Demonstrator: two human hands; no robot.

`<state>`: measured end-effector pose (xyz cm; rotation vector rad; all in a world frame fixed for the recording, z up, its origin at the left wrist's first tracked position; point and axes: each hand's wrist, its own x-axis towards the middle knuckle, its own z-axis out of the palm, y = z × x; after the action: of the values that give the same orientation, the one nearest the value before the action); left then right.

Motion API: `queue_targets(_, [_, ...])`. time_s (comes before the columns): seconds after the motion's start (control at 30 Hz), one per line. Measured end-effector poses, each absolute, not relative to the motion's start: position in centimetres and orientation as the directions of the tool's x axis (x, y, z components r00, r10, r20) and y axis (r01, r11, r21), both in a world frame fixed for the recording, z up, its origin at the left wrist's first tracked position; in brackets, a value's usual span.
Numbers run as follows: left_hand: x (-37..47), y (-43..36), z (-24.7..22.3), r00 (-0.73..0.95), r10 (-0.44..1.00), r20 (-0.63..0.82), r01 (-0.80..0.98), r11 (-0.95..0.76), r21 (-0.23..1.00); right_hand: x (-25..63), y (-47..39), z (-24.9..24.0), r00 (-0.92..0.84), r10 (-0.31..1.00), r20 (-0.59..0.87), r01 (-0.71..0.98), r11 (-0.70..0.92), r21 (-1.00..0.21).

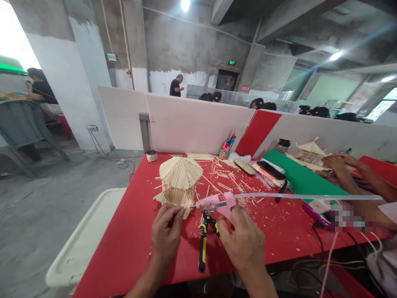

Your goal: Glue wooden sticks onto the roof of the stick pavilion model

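My right hand [243, 236] is wrapped round the handle of a pink hot glue gun [214, 201], with a long clear glue stick [297, 195] coming out of its back. The gun's nozzle points left, close to the fingertips of my left hand [167, 229]. Those fingers are pinched together at the lower front of a model pavilion [180, 174] built of thin wooden sticks; whatever they hold is too small to make out. The pavilion stands upright with a tiered, sloping roof. Below the glue gun lie wire cutters [202, 248] with yellow and black handles, partly covered by my right hand.
Loose sticks [201, 156] and offcuts litter the red table [124, 248]. Toward the back are a metal cup [151, 155], a pen holder [225, 152], an oval case [244, 167] and a phone [271, 170]. A co-worker's hands [338, 162] are at another stick model [311, 149] on the right.
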<state>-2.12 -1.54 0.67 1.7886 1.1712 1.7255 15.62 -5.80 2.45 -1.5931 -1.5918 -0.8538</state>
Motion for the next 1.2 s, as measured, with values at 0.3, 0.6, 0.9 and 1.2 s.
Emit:
queue_targets(0.3, [-2.16, -1.55, 0.63, -0.104, 0.778, 0.62, 0.292, -0.572, 0.767, 15.64, -5.68, 2.21, 0.016, 0.524, 0.851, 1.0, 0.006, -0.022])
queue_targets(0.6, [-2.21, -1.59, 0.64, -0.108, 0.782, 0.614, 0.307, -0.561, 0.769, 15.67, -5.71, 2.35, 0.024, 0.521, 0.853, 1.0, 0.003, -0.03])
queue_targets(0.9, [-2.17, -1.63, 0.79, -0.113, 0.777, 0.619, 0.313, -0.564, 0.765, 15.89, -5.89, 1.97, 0.061, 0.537, 0.841, 0.998, -0.014, -0.064])
queue_targets(1.2, [-2.0, -1.67, 0.72, -0.111, 0.784, 0.61, 0.314, -0.555, 0.77, 15.99, -5.91, 1.88, 0.052, 0.53, 0.846, 0.998, -0.003, -0.06])
